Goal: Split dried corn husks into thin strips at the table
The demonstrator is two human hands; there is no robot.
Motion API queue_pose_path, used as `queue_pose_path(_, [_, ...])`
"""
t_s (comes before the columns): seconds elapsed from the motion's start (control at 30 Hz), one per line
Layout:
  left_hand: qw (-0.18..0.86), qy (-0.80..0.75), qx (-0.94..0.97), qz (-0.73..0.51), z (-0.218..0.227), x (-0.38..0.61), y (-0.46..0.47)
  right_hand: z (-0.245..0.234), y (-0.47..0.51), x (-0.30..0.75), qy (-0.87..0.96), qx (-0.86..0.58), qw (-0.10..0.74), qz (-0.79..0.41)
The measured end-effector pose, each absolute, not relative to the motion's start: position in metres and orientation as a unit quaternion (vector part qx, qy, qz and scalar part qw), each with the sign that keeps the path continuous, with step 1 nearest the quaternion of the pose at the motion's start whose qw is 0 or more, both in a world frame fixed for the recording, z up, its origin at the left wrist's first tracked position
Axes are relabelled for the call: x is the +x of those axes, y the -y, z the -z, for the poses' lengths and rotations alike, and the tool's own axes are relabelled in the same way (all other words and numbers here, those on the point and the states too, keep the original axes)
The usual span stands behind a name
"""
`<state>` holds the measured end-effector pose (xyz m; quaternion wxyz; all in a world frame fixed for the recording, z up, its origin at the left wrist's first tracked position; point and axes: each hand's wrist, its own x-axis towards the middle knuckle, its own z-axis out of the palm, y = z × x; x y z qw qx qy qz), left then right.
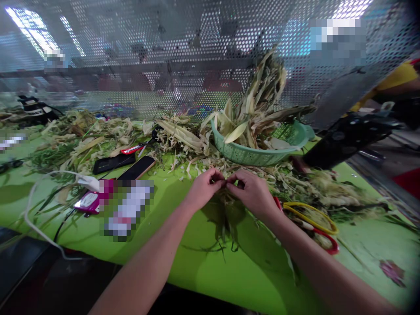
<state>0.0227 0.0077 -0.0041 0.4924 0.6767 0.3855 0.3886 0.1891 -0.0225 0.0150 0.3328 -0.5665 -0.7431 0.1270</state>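
Over the green table, my left hand [206, 188] and my right hand [250, 189] meet with thumbs and fingertips pinched together. Between them is a small bunch of thin dried corn husk strips [226, 212], whose dark ends dangle toward the tabletop. The exact spot where the fingertips grip is partly hidden. Just beyond the hands stands a green plastic basket [252, 154] heaped with dried corn husks [252, 120]. Beside my right forearm lie scissors [323, 234] with yellow and red handles.
Husk scraps [114, 133] litter the back of the table [197, 262]. Left of my hands are dark phones [138, 169], a red cutter [131, 149], and a magenta device [90, 201] with a white cable [29, 210]. A black machine part [348, 135] stands right, before a perforated metal screen [183, 65].
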Motion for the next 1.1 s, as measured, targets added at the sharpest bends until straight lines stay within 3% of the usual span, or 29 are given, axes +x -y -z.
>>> queue_pose_path(0.27, [0.536, -0.392, 0.646, -0.376, 0.007, 0.022, -0.01, -0.015, 0.023, 0.19, 0.729, -0.575, 0.34, -0.149])
queue_pose_path(0.57, [0.477, -0.425, 0.668, -0.381, 0.01, 0.024, -0.01, -0.01, 0.02, 0.192, 0.706, -0.593, 0.338, -0.19])
queue_pose_path(1.1, [0.479, -0.429, 0.664, -0.381, 0.008, 0.023, -0.011, 0.001, 0.016, 0.193, 0.675, -0.566, 0.378, -0.285])
